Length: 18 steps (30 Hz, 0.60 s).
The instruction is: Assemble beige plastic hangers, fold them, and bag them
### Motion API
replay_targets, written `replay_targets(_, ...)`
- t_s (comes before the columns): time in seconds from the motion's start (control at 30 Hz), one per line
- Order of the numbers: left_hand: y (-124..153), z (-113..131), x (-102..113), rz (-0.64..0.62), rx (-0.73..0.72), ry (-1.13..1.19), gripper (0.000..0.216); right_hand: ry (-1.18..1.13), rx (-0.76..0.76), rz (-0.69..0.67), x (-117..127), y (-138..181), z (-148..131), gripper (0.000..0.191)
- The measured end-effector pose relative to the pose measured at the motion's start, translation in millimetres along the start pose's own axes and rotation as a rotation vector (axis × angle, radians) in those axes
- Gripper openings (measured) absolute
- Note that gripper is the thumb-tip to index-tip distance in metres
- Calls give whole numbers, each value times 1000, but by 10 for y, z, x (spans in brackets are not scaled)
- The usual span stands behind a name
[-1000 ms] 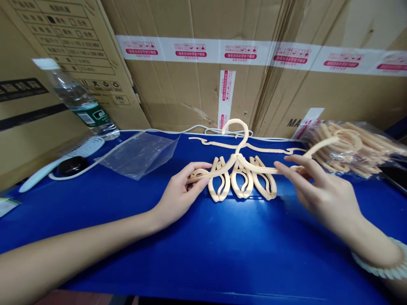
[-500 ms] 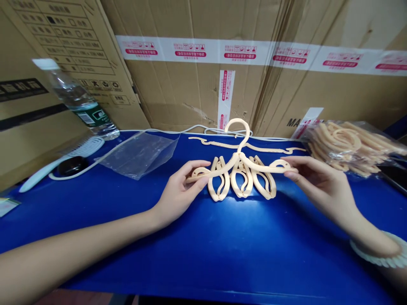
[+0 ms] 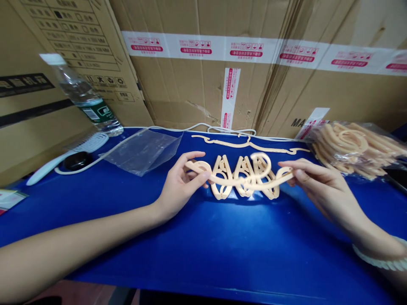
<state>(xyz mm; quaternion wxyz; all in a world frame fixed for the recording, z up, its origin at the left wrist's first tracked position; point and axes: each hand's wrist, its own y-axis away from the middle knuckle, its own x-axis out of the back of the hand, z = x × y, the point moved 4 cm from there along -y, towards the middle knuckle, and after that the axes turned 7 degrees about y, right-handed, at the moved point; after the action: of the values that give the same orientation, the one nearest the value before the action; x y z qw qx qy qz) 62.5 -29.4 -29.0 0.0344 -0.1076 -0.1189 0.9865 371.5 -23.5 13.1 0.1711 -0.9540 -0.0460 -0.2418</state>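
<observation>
While the blue table (image 3: 203, 254) lies bare along its near edge, both forearms reach up from seven and five o'clock toward the middle of the picture. At about nine o'clock of the centre, the left hand (image 3: 179, 186) pinches one tip of a cream plastic hanger (image 3: 241, 180) between thumb and fingers, closed on it. At three o'clock the right hand (image 3: 321, 186) pinches the other tip the same way, a pale bracelet (image 3: 378, 260) on its wrist. Held by its two ends, the hanger spans the gap between the hands just above the table, and its hook appears folded down against the looped clips hanging from its bar — an end grip leaves the middle free to turn, which I judge is why the fingers sit so far out.

Beyond it, toward twelve o'clock, a second thin hanger bar (image 3: 251, 145) lies flat on the table, apart from the held one. At two o'clock a clear bag of hangers (image 3: 356, 148) rests within easy reach of the right hand. At ten o'clock lies an empty plastic bag (image 3: 143, 150), flat and open-mouthed — close to the left hand. Farther toward ten o'clock are a white comb-like tool (image 3: 63, 156), a black round object (image 3: 76, 161) and a water bottle (image 3: 85, 97) leaning against the cardboard boxes (image 3: 203, 76) that wall off the back.
</observation>
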Motion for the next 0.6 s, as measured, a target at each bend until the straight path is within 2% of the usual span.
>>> replay_targets(0.2,110,59,-156,-179,7,-26,45,-282,-118,-17,-232,95,-108,48)
replay_targets(0.3,144,60,-188,-225,-9,-47,52,-364,-102,-38,-297,115,-130,36)
replay_targets(0.47,138,50,-171,-203,-31,-74,58,-200,-4,-303,-402,186,-240,12)
replay_targets(0.53,135,51,-163,-191,-50,-83,55,-167,26,-396,-437,235,-292,16)
replay_targets(0.6,133,56,-161,-184,-66,-101,41,-134,80,-495,-470,285,-344,25)
